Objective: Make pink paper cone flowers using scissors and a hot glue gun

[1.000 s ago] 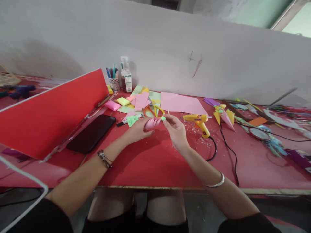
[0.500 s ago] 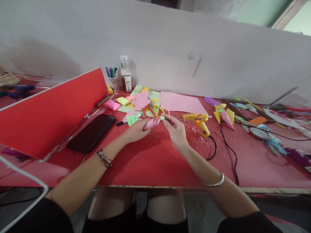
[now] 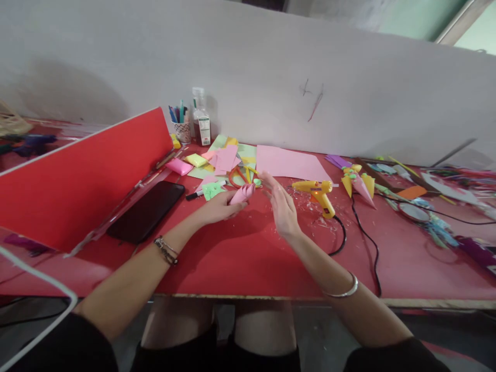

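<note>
My left hand point(image 3: 220, 207) is closed around a pink rolled paper piece point(image 3: 243, 194), whose layered end points to the right. My right hand point(image 3: 281, 206) is raised just right of the roll with its fingers stretched out, holding nothing. Between the hands, a small light-green lump point(image 3: 257, 182) shows near the right fingertips; I cannot tell what it rests on. Behind the hands lie scissors with orange and yellow handles point(image 3: 237, 178), partly covered. A yellow glue gun point(image 3: 318, 194) with a small orange light lies to the right of my right hand.
A black phone point(image 3: 146, 212) and a standing red board point(image 3: 89, 175) are at left. Pink paper point(image 3: 290, 164) lies at the back. A pen cup point(image 3: 181, 129) and a bottle point(image 3: 201, 124) stand by the wall. A yellow-and-pink paper craft point(image 3: 358, 183) and a black cable point(image 3: 366, 237) are at right.
My right hand has let go of the small light-green lump and its fingers have opened out. My left hand still holds the pink paper roll, now tilted slightly differently.
</note>
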Demonstrator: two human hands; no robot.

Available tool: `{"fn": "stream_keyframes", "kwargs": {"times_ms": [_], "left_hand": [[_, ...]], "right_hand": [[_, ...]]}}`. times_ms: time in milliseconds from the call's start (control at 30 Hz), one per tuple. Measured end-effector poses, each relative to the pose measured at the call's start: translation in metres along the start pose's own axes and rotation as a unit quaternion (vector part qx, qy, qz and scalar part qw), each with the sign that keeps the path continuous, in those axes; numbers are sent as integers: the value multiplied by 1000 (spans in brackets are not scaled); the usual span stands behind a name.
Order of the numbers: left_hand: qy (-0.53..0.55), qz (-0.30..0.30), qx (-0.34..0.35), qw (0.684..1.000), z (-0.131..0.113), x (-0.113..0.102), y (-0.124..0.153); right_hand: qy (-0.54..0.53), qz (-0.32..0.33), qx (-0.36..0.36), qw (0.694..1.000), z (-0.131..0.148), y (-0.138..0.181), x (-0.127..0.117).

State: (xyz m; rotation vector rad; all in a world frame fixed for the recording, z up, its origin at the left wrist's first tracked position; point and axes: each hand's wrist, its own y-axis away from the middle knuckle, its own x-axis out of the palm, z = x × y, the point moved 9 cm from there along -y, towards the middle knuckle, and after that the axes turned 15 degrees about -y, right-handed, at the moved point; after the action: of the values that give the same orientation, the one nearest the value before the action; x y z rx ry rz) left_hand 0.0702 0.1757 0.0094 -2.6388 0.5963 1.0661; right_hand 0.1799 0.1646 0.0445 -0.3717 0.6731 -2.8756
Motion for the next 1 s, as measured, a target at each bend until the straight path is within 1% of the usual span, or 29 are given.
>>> {"fn": "stream_keyframes", "kwargs": {"times_ms": [67, 100, 233, 533, 700, 800, 933, 1000], "left_hand": [[38, 42, -11, 998, 1, 7, 1], [49, 51, -13, 997, 2, 9, 1], [76, 48, -29, 996, 4, 8, 0], [137, 50, -31, 989, 6, 10, -1], [168, 53, -47, 983, 6, 11, -1], [174, 59, -41, 982, 4, 11, 0], [169, 65, -30, 983, 3, 12, -1], [173, 73, -30, 982, 3, 14, -1]], "right_hand": [[19, 28, 2, 999, 1, 1, 5], [28, 37, 1, 999, 2, 2, 7], [42, 38, -3, 998, 3, 2, 8], [55, 45, -6, 997, 3, 2, 9], [59, 52, -14, 997, 5, 2, 10], [57, 57, -16, 997, 5, 3, 11], [26, 45, -20, 998, 4, 3, 9], [35, 45, -18, 998, 4, 3, 9]]}}
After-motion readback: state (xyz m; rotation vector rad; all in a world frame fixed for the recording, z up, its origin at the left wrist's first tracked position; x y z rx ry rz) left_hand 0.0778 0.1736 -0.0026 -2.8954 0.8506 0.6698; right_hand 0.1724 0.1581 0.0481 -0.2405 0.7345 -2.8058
